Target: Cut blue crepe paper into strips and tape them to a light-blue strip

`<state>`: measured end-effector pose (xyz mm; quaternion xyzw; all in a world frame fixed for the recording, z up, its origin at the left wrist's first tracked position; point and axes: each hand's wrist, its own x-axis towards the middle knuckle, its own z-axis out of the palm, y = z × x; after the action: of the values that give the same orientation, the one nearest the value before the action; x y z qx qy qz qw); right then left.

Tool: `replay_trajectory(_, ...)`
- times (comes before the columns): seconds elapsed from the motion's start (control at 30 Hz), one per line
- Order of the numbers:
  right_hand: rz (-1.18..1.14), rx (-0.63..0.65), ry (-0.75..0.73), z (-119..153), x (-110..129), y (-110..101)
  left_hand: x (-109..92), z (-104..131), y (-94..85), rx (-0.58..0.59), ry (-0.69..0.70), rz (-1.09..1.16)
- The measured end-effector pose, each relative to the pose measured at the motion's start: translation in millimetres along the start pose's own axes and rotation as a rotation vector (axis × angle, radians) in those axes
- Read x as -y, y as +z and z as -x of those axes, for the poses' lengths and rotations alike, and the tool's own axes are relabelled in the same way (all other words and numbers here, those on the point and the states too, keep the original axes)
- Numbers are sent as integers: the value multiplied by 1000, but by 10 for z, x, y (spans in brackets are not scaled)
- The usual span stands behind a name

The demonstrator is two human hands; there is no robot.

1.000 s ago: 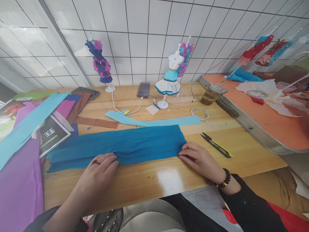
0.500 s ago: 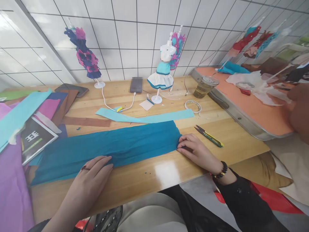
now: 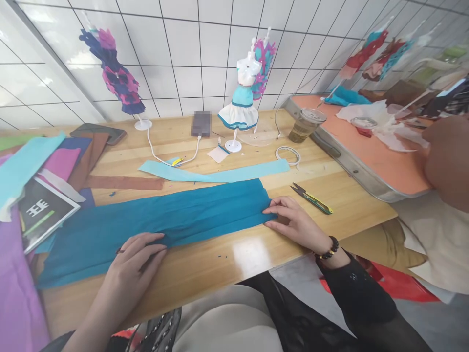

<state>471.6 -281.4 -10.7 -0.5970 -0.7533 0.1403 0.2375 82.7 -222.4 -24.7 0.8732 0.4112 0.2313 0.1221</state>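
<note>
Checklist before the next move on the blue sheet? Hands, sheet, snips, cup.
1. Left hand on the blue sheet's near edge: ok.
2. Right hand at the sheet's right end: ok.
3. Right-hand pinch closed on the sheet: cannot tell.
4. Sheet free of creases: not ok, wrinkled beyond the left fingertips.
5. Snips off the sheet: ok, to its right.
6. Cup lidded and apart from the sheet: ok.

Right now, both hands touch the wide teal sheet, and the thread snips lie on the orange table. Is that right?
Not quite. The head view shows the thread snips on the wooden table, not the orange table. The left hand and right hand do both touch the wide teal sheet.
</note>
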Motion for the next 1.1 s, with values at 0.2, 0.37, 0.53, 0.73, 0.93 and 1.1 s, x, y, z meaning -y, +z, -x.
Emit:
replay_trajectory(0.2,41,21,-71,-10,-5,-18,-46,-13,-2,-18,-30,-19)
replay_trajectory(0.37,130,-8,-142,25,3,10,-90,-4,1,-32,-21,-54)
replay_trajectory(0.53,204,-65,-176,97,-16,53,-123,10,-8,-39,5,-65)
replay_trajectory(0.73,277,-76,-183,148,-50,130,-187,9,-48,-22,-26,-77)
replay_trajectory(0.93,337,-70,-298,70,43,293,-185,56,-9,-80,41,-89)
replay_trajectory(1.1,398,-65,-366,48,83,334,-140,134,37,-74,148,-91)
